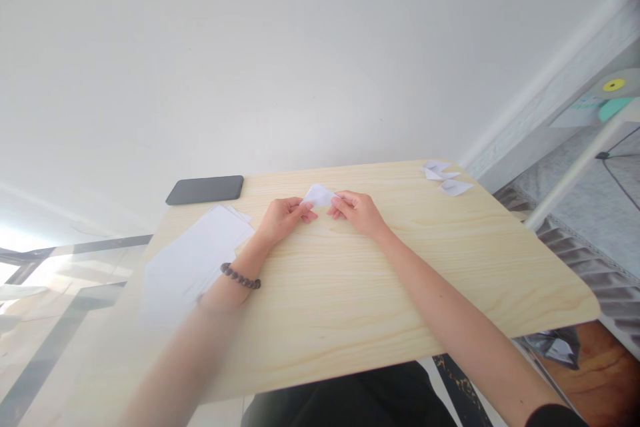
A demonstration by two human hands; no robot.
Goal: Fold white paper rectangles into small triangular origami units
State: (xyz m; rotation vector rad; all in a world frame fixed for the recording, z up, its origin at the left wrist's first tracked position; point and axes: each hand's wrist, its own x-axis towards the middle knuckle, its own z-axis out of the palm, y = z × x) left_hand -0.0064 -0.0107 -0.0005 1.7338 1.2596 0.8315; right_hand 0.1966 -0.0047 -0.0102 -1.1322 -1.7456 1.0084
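Note:
Between my hands, a small folded piece of white paper [319, 195] is held just above the table, its peak pointing away from me. My left hand [286, 218] pinches its left corner between thumb and fingers. On the other side, my right hand [358, 210] grips the right corner the same way. A dark beaded bracelet [241, 276] circles my left wrist. Beside my left forearm lies a stack of white paper sheets [195, 260], partly covered by that arm.
A black phone [205, 190] lies at the back left of the light wooden table [320, 320]. Several folded white paper pieces [443, 177] sit at the back right. A pale wall [310, 67] rises behind the table, and a white pole [575, 163] stands at the right.

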